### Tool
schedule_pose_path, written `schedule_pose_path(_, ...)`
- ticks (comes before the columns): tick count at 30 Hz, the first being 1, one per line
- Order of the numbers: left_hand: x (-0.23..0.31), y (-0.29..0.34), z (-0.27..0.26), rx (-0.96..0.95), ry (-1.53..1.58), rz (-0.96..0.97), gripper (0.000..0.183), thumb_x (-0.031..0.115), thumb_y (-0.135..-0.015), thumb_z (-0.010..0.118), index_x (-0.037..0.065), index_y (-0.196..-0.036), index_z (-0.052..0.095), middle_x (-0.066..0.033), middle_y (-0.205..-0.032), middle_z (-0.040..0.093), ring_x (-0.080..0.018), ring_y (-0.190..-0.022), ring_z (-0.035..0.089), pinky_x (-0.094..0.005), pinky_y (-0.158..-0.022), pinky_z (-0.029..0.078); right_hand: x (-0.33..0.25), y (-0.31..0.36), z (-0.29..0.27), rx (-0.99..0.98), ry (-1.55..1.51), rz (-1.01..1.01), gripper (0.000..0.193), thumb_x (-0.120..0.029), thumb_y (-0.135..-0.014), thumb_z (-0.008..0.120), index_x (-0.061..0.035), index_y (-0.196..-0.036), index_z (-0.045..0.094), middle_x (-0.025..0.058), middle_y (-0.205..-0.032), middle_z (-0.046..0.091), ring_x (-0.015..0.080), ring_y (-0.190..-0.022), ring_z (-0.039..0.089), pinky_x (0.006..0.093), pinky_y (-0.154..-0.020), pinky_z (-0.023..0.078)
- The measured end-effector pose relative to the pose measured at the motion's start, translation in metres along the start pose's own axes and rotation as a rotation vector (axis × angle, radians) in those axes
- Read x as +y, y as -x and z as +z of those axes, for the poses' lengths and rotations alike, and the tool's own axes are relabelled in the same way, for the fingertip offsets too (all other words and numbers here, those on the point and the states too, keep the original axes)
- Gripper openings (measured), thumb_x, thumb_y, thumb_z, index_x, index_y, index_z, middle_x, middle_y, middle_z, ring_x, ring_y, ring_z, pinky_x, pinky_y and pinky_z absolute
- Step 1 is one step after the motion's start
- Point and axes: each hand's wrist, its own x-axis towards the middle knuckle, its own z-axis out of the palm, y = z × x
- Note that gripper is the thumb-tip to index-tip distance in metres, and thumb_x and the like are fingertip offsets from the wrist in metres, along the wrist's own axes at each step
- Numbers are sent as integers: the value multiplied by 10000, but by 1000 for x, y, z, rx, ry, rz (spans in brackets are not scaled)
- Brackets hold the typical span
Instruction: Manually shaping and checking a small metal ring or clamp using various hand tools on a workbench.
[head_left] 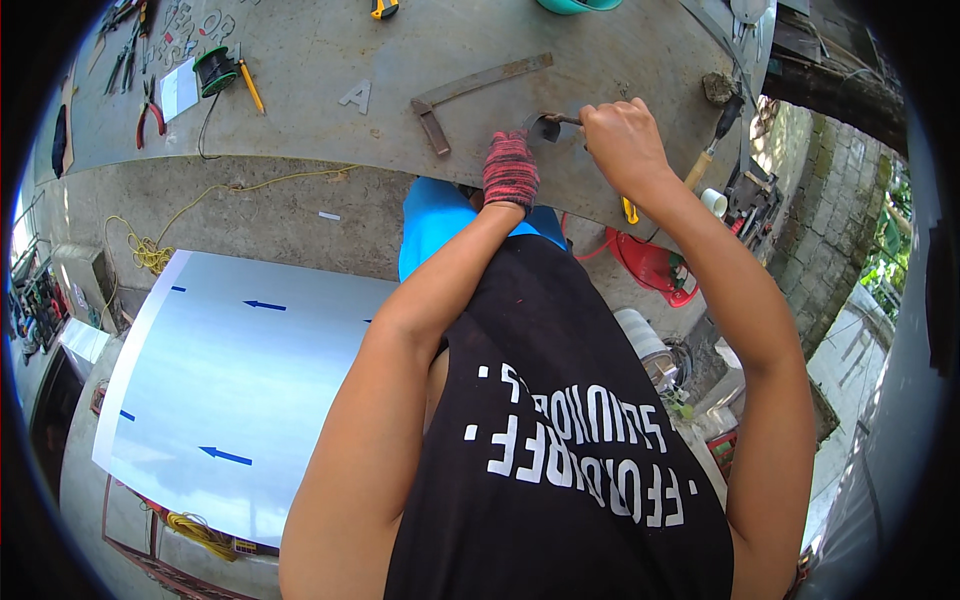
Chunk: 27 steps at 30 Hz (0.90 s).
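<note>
My left hand (511, 172), in a red and black knit glove, is closed at the near edge of the grey metal-topped table (300, 110). At its fingertips is a small curved grey metal piece (545, 129). My bare right hand (624, 143) makes a fist around a thin dark metal tool (567, 119), whose tip meets that piece; its kind is mostly hidden by the fist. Just left of the glove lies a worn steel try square (430, 128). Farther left is a flat metal letter cutout (355, 97).
At the far left lie red-handled pliers (150, 118), a wire spool (214, 72), a yellow pencil (252, 88) and several cutouts. A yellow cutter (629, 210) rests by the right table edge. A red fan-like object (648, 268) stands below. A large white sheet (240, 370) is behind left.
</note>
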Motion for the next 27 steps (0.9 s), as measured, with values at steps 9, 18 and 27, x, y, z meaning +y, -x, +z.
schedule_pose_path(9,-9,-17,3,46,-140,10,280,69,-871,622,95,-1147,668,-209,-1099,614,-413,-1057,603,-505,-908,508,1,2,-3,-13,-11,-4,50,-68,-798,656,-55,-764,690,156,-763,718,318,-793,718,412,-788,479)
schedule_pose_path(18,-2,-34,-13,-89,-309,84,259,74,-897,561,100,-1131,669,-200,-1128,612,-395,-1093,598,-489,-948,502,3,2,-10,17,101,-173,24,-68,-787,677,-61,-770,692,112,-752,708,278,-814,712,393,-778,466)
schedule_pose_path(27,-5,-42,-15,-175,-374,180,245,102,-924,542,100,-1129,678,-195,-1119,624,-390,-1088,610,-485,-942,509,8,15,-1,-12,-39,-58,58,-50,-821,630,-62,-811,686,114,-797,710,283,-843,709,404,-792,468)
